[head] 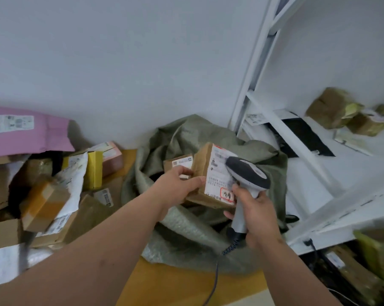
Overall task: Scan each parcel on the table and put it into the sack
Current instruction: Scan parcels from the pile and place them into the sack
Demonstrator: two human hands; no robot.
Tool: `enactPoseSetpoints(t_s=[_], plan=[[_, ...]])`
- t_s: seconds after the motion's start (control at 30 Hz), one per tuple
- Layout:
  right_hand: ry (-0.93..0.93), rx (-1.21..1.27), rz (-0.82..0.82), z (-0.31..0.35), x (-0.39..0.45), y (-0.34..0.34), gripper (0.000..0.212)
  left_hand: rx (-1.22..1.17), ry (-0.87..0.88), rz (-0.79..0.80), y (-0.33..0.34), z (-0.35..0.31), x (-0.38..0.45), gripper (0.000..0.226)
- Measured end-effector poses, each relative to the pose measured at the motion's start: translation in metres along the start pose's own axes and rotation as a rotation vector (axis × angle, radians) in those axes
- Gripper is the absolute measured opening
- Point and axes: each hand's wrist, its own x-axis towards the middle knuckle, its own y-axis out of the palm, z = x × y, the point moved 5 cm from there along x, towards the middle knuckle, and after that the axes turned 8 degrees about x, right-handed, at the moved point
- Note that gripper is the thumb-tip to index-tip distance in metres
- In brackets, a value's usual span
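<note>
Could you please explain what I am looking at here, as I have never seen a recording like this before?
There is no robot here: a person wears a camera on the head, so this single picture looks forward and down at their own arms. The left hand grips a brown cardboard parcel with a white label, held above the open green sack. The right hand grips a grey handheld scanner, its head close to the label and its coiled cable hanging below. Another small box already seems to lie in the sack. On the left, more parcels lie piled on the table, among them a pink mailing bag. On the right stands white shelving with further packages.
</note>
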Motion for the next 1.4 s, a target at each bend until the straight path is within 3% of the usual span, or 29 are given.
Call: enactPoseSetpoints(t_s=[0.3,0.43,0.57,0.67,0.77,0.87,1.03,1.2,1.4], plan=[[0.120,-0.236,0.074,-0.005,0.087,-0.024,0.011,0.275,-0.196,0.014,0.068,-0.004,0.063,0.033],[0.157,-0.311,0.134,-0.018,0.107,-0.015,0.026,0.421,-0.175,-0.059,0.071,0.004,0.078,0.029],[0.246,-0.331,0.219,-0.028,0.123,-0.002,0.014,0.507,-0.142,-0.140,0.064,0.006,0.085,0.040],[0.327,-0.394,0.294,-0.043,0.129,0.004,0.014,0.554,-0.139,-0.096,0.064,0.012,0.088,0.041],[0.332,-0.485,0.279,-0.054,0.130,0.003,0.010,0.635,-0.133,-0.030,0.066,0.018,0.085,0.039],[0.278,-0.518,0.220,-0.057,0.128,0.001,0.011,0.646,-0.129,-0.075,0.058,0.024,0.082,0.038],[0.125,-0.600,0.148,-0.058,0.135,-0.006,0.058,0.688,-0.125,-0.232,0.025,0.034,0.069,0.045],[0.119,-0.588,0.227,-0.023,0.086,0.033,0.019,0.570,-0.112,-0.371,-0.021,0.040,0.035,0.039],[0.200,-0.456,0.399,-0.033,0.014,0.098,0.015,0.564,-0.102,-0.540,-0.090,0.064,-0.023,0.039]])
